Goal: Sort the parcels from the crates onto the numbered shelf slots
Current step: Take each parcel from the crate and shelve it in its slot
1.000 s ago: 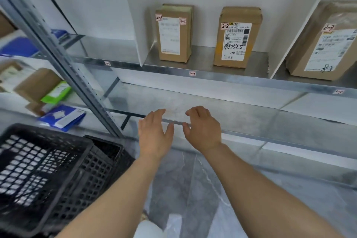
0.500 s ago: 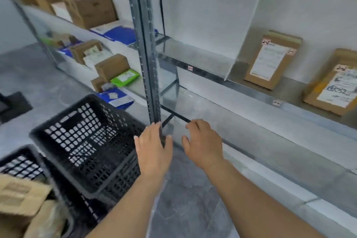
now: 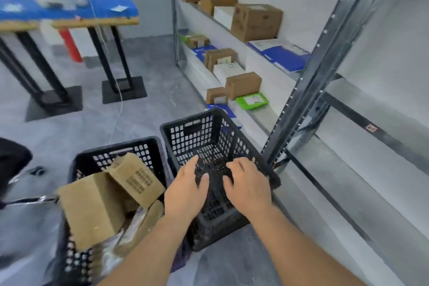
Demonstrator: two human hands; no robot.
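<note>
You have turned from the shelf to the crates, and your left hand (image 3: 185, 189) and right hand (image 3: 247, 187) hover open and empty over the empty crate (image 3: 210, 137), beside the parcel-filled crate (image 3: 111, 158).

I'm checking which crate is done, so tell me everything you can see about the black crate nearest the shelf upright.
The black crate is a plastic lattice bin with perforated walls and floor and a slot handle in its far wall. It looks empty and sits tilted on the grey floor, against the parcel-filled crate and close to the metal shelf upright. The left hand and right hand hover over its near rim, holding nothing; contact is unclear.
</note>
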